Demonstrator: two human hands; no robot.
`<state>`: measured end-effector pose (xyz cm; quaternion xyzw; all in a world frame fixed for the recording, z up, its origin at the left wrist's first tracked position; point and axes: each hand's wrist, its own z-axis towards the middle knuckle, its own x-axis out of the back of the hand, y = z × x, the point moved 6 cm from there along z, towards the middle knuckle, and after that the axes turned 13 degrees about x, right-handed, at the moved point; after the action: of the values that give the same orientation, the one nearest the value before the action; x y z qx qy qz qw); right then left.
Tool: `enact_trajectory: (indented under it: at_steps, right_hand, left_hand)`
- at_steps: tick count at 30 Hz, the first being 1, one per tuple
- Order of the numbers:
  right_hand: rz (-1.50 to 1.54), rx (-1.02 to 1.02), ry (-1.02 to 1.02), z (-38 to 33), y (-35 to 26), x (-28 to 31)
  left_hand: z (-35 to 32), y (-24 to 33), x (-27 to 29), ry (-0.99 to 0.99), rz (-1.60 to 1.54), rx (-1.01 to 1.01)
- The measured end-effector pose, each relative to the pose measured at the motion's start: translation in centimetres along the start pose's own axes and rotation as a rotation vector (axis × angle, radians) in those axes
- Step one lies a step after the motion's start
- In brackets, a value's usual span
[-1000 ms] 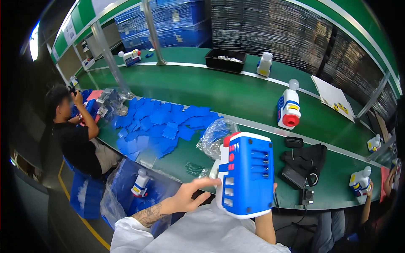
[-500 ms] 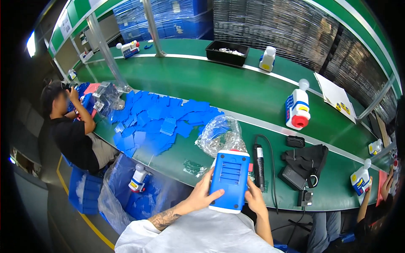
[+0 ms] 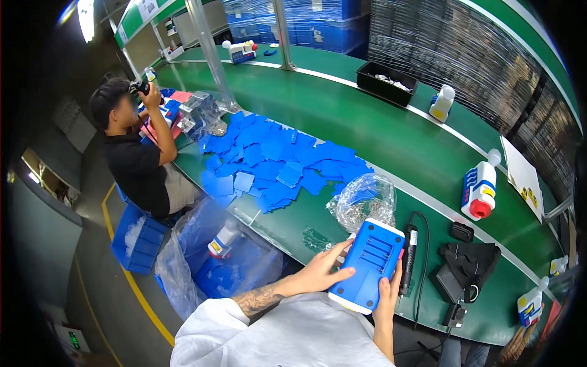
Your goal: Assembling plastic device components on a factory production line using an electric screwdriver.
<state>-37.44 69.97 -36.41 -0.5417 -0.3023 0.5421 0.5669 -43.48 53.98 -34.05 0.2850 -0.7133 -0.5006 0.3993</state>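
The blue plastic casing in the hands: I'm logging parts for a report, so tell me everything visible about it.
The blue casing is a rounded rectangular shell of smooth plastic with a white rim along its edges. Its upper face has rows of raised ribs or slots. It is held tilted over the near edge of the green table. The left hand grips its left side with fingers on the face; the right hand holds the right edge. Nothing else touches it.

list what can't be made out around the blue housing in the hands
Head view only:
- Blue housing: its underside faces away, unseen.
- Right hand: palm hidden behind the housing.
- Left hand: palm hidden beneath its back.
- Clear bag: contents blurred by crinkled plastic.
- Black tray: parts inside too small.
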Motion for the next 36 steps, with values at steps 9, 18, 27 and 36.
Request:
enact_trajectory:
  at_steps: [9,18,27,36]
  right_hand:
    - [-0.11,0.099,-0.058,0.3,-0.5,1.0]
    - [-0.117,0.054,-0.05,0.7,-1.1,0.5]
    - [-0.174,0.098,-0.061,1.2,-0.8,1.2]
    - [-0.135,0.092,-0.052,1.0,-0.7,0.9]
  left_hand:
    - [5.6,-10.3,17.5,0.841,0.906,0.159]
    - [5.8,-4.4,18.2,0.752,0.944,-0.102]
    - [4.1,7.3,0.9,0.023,-0.169,-0.077]
    - [4.7,6.0,-0.2,-0.113,-0.108,-0.043]
